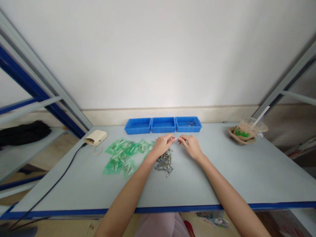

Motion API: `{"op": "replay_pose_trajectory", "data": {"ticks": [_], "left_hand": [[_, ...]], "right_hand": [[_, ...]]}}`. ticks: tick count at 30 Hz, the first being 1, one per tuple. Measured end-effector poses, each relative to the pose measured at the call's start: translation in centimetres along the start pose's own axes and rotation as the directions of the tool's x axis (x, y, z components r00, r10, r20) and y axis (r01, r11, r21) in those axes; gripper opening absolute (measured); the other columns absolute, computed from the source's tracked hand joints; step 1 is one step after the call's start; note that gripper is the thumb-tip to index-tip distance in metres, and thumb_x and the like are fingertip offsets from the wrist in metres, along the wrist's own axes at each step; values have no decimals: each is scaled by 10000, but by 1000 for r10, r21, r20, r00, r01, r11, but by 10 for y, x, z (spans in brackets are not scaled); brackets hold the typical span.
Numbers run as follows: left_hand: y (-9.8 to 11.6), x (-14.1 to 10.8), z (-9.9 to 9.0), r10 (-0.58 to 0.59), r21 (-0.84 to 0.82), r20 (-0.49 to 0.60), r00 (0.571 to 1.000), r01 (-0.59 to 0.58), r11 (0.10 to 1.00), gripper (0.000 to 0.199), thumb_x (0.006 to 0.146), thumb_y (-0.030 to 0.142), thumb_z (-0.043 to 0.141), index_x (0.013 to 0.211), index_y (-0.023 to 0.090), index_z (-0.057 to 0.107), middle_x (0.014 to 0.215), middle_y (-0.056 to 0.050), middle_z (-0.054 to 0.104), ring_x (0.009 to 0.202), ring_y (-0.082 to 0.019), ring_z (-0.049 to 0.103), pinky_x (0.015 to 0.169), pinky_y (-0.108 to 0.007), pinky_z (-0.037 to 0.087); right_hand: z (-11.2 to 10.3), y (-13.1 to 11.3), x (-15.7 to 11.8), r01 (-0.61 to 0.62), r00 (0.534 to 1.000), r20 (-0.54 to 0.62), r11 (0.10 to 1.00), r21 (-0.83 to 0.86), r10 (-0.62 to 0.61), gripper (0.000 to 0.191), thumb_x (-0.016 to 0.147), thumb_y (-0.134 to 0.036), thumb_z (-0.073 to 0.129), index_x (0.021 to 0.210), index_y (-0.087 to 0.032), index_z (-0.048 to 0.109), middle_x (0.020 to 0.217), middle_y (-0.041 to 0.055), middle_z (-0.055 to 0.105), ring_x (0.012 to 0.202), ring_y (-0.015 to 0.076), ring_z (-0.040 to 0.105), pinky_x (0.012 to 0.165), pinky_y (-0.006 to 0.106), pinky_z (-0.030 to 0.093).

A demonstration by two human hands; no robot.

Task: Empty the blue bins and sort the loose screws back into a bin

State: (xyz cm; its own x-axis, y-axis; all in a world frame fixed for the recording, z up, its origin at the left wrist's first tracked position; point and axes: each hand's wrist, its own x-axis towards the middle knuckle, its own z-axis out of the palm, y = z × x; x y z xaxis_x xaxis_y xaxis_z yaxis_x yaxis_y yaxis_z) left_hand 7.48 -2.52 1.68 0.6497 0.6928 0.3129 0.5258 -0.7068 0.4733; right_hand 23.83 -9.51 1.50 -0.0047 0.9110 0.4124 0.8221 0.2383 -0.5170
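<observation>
My left hand (162, 145) and my right hand (192, 146) meet above the table, fingertips pinched close together. Between them is a small whitish thing (176, 139), too small to make out. Partly under my left hand and wrist lies a loose pile of metal screws or pins (165, 164), silver and brass-toned. To the left of it, several green-tinted clear plastic bags (122, 153) with small parts inside overlap on the table. Just beyond my hands stand a left blue tray (138, 131), a middle blue tray (163, 129) and a right blue tray (188, 129), the last holding a few thin metal pieces (191, 124).
A cream box-like device (96, 136) with a ring and black cable (59, 177) sits at the left. On the right, a plastic drink cup (247, 127) with a straw stands in a cardboard holder (238, 140). The white wall (163, 59) rises behind the grey table (237, 177).
</observation>
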Motion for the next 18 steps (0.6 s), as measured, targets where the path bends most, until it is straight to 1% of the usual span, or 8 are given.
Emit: {"op": "replay_pose_trajectory", "data": {"ticks": [1, 3, 5, 7, 11, 14, 16, 18], "left_hand": [[0, 0, 0, -10, 5, -2, 1000, 10, 1000, 319, 888, 432, 404, 900, 201, 623, 593, 14, 590, 571, -132, 529, 560, -209, 315], [1, 1, 0, -24, 17, -1, 1000, 24, 1000, 297, 892, 415, 406, 925, 208, 617, 658, 3, 628, 620, -142, 562, 576, -211, 329], [2, 1, 0, -37, 34, 1, 999, 37, 999, 300, 904, 403, 386, 928, 208, 613, 720, -11, 651, 673, -152, 587, 591, -214, 339], [2, 1, 0, -44, 56, 6, 999, 44, 997, 322, 911, 410, 366, 909, 203, 613, 719, -16, 650, 684, -158, 595, 589, -217, 338], [2, 0, 0, -5, 72, 18, 1000, 4, 997, 364, 921, 418, 337, 844, 195, 614, 670, -8, 633, 644, -150, 585, 571, -215, 326], [2, -1, 1, 18, 69, 33, 999, -21, 997, 353, 917, 436, 343, 908, 207, 612, 658, 1, 629, 625, -142, 580, 562, -207, 324], [1, -2, 2, 30, 95, 39, 999, -34, 995, 349, 917, 438, 342, 949, 216, 609, 676, -2, 637, 636, -144, 586, 567, -206, 327], [0, -2, 2, 45, 129, 43, 998, -50, 990, 354, 927, 420, 324, 950, 217, 613, 700, -11, 644, 654, -148, 593, 578, -209, 329]], "right_hand": [[0, 0, 0, -6, 1000, 2, 1000, 1, 6, 395, 935, -367, 358, 683, -193, 607, 674, -2, 663, 645, 145, 583, 695, 254, 325], [0, -1, 0, -7, 1000, 7, 1000, 20, 7, 356, 928, -381, 374, 747, -198, 619, 679, -4, 667, 641, 145, 585, 688, 251, 328], [0, -2, 0, 13, 1000, 4, 999, 29, -13, 288, 907, -401, 422, 846, -206, 625, 715, -3, 680, 673, 149, 596, 705, 254, 330], [0, -1, 0, 45, 999, 4, 999, 4, -45, 258, 893, -407, 454, 893, -213, 624, 749, 1, 690, 710, 156, 602, 725, 261, 324], [-1, 3, -1, 62, 998, 12, 995, -74, -61, 312, 918, -380, 410, 778, -209, 629, 752, 3, 689, 722, 157, 597, 737, 270, 305], [-2, 5, -1, 35, 999, 4, 995, -93, -35, 378, 933, -370, 371, 698, -196, 611, 723, 8, 680, 709, 155, 593, 724, 266, 304], [-3, 5, -1, 22, 1000, 9, 996, -86, -21, 396, 939, -362, 352, 686, -195, 607, 704, 8, 673, 693, 152, 591, 716, 262, 311], [-4, 4, 0, 18, 1000, 24, 998, -52, -17, 369, 937, -360, 357, 732, -202, 620, 707, 3, 674, 683, 148, 594, 715, 255, 325]]}}
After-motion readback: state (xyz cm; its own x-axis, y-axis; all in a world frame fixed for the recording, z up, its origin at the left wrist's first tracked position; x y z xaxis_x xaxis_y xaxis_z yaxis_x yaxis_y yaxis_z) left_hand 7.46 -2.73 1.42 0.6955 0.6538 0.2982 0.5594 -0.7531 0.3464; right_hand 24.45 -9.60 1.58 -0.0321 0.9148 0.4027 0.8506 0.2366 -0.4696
